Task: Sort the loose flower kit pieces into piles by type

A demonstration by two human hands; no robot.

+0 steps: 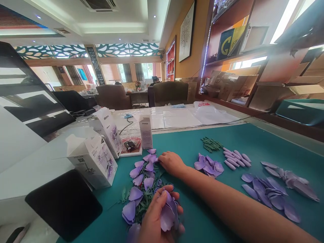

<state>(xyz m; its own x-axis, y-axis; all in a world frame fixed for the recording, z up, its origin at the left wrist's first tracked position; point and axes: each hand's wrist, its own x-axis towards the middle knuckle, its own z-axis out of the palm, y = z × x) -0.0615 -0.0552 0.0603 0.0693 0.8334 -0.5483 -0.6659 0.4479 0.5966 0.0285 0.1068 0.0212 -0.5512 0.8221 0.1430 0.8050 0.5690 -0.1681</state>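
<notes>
My left hand is wrapped round a small stack of purple petals, cupped palm up at the front. Beneath and beyond it runs a long heap of loose purple petals mixed with green leaf pieces. At the far end of this heap is my right hand, its fingers curled together with the tips beside a petal. What those fingers hold, if anything, is hidden. A separate pile of purple petals lies to the right of my right hand.
On the green mat lie green stem pieces, lilac bud-shaped pieces, larger petals and a paler bundle. White boxes, a slim carton and a black pad are at left. Shelves stand at right.
</notes>
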